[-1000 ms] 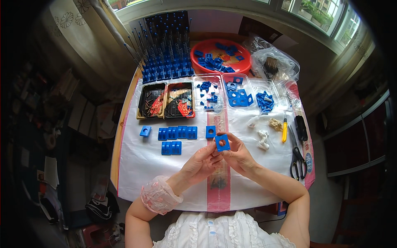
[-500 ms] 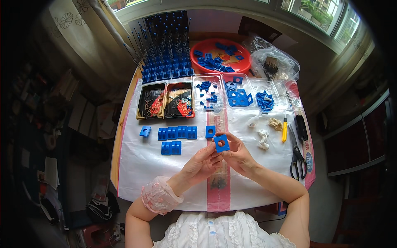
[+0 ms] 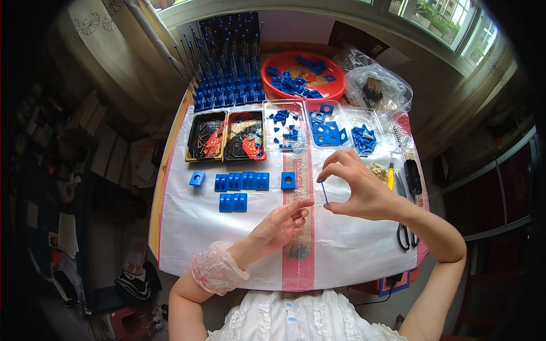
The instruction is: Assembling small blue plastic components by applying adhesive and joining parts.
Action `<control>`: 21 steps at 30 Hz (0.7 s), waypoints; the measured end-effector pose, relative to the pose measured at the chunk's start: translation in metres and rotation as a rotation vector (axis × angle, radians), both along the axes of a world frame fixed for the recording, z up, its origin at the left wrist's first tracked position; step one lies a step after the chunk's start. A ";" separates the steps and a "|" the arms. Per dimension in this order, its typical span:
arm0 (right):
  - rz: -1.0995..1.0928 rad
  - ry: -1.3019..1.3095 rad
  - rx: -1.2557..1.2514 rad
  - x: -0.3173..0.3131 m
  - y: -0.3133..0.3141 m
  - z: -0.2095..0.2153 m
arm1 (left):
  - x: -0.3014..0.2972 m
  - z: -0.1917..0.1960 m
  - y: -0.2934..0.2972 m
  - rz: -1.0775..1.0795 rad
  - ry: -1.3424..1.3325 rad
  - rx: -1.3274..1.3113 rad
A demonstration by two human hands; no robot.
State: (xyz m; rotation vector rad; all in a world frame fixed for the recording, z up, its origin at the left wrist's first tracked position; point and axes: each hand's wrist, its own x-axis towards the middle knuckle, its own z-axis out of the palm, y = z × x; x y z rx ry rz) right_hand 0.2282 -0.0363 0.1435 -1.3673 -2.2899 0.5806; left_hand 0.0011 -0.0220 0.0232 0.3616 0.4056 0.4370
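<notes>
Between the thumb and forefinger of my right hand [image 3: 358, 190] is a flat blue square plate [image 3: 324, 192], seen edge-on, raised above the table right of centre. My left hand [image 3: 282, 223] is left of it with the palm turned up, forefinger stretched out and the other fingers loosely bent, holding nothing. A blue square piece with a round hole [image 3: 288, 181] lies just beyond my left fingers. Farther left are a row of blue curved brackets [image 3: 242, 182], a shorter pair of them [image 3: 233, 202] and a single holed blue piece [image 3: 197, 178].
Black trays [image 3: 207, 136] of screws and small metal parts stand behind, beside clear boxes [image 3: 286, 126] of blue parts. A red basin [image 3: 303, 75] and a rack of spring-topped blue assemblies [image 3: 227, 74] are at the back. A yellow screwdriver [image 3: 391, 177] and partly hidden scissors [image 3: 404, 237] lie right.
My right hand has moved right with the blue plate, turning it from face-on to edge-on. The left hand has let go of the plate and its forefinger is stretched out.
</notes>
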 end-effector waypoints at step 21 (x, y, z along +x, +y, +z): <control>0.267 -0.603 0.162 -0.070 -0.005 0.039 | 0.006 -0.001 -0.013 -0.028 -0.190 0.018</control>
